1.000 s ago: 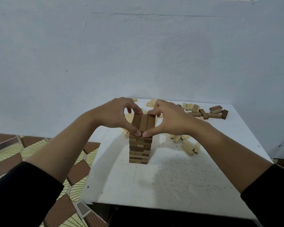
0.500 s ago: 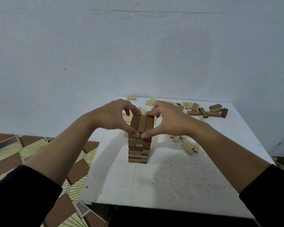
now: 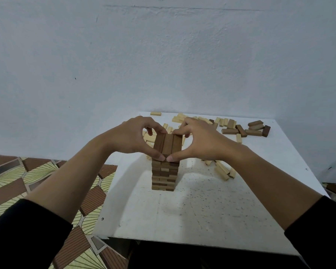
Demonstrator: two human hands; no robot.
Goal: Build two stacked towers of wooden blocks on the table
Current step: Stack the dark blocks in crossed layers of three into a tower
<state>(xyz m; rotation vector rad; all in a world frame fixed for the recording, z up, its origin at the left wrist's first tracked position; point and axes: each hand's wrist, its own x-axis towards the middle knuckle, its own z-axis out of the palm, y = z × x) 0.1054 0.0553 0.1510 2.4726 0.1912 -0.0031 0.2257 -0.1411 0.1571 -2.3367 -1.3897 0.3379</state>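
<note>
One tower (image 3: 164,171) stands mid-tabletop (image 3: 202,210) in the head view, its top layer (image 3: 168,145) of three blocks pinched between left hand (image 3: 132,138) and right hand (image 3: 200,141); the second tower is judged unstarted, with loose blocks (image 3: 224,170) scattered behind.

Looks like a plain home room to me: bare pale-blue painted wall (image 3: 163,55) across the top, patterned vinyl floor (image 3: 27,181) lower left, small speckled white table (image 3: 202,220) at centre.
</note>
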